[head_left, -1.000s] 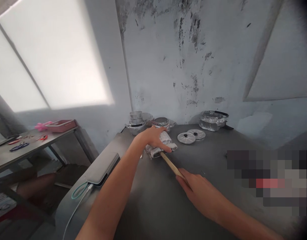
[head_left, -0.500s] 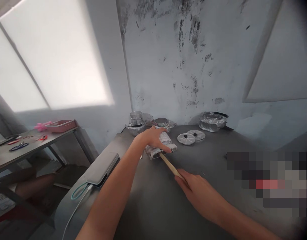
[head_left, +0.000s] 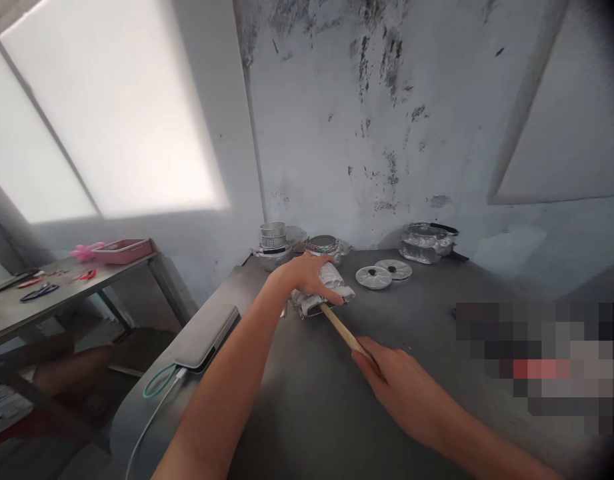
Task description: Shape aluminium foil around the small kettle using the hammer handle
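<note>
My left hand (head_left: 311,279) reaches over a crumpled silvery foil-covered object (head_left: 331,275) on the dark table. Its thumb and fingers are spread around the object, gripping it from above, and cover much of it. A dark opening shows on the object's near side. My right hand (head_left: 394,373) is closed around a pale wooden stick (head_left: 343,327), which slants away to the left. The stick's far end meets the opening; whether it goes inside is hard to tell. Two round silvery discs with black knobs (head_left: 373,277) lie to the right of the foil-covered object.
Along the wall stand a foil-covered pot (head_left: 427,243), a round foil piece (head_left: 323,245) and a stacked perforated cup (head_left: 273,235). A power bank (head_left: 207,339) with cables lies left. A side table holds a pink tray (head_left: 124,251) and scissors (head_left: 39,292); a person's legs show beneath.
The view has shifted very slightly. Both hands, the stick and the foil-covered object keep nearly the same places.
</note>
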{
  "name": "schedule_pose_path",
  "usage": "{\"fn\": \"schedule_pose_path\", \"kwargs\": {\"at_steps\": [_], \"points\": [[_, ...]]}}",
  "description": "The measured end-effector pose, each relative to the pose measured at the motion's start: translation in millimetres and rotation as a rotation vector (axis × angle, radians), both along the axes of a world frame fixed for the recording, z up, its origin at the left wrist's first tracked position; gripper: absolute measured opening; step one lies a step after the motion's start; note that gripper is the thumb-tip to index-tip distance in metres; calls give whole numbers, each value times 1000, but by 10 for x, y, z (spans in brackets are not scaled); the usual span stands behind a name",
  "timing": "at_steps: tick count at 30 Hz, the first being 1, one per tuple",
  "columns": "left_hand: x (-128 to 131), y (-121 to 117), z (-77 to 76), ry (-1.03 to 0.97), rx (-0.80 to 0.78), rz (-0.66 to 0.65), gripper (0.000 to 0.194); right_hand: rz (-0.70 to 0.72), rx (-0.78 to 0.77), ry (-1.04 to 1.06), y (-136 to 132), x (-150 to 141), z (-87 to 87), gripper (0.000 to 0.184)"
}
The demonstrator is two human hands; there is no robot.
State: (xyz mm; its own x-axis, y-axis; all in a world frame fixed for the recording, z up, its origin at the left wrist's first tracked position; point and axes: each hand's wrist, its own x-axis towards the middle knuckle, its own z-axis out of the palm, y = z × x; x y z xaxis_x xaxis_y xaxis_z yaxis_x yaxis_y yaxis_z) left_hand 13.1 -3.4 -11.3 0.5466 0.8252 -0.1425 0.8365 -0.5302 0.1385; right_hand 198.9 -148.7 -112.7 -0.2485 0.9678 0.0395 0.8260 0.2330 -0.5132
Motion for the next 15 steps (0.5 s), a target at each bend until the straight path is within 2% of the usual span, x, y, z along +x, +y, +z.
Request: {"fn": "schedule_pose_path", "kwargs": {"at_steps": [4,10,15], "points": [[-6,-4,5,-7,2,11,118,-32,18,-17,-10,-12,7,31],[-2,5,-1,-7,-4,7,118,6,34,-52,11,-3,-72,30],[-6,13,-8,-7,-11,12,117,-6,58,-22,11,-16,2,28]]}}
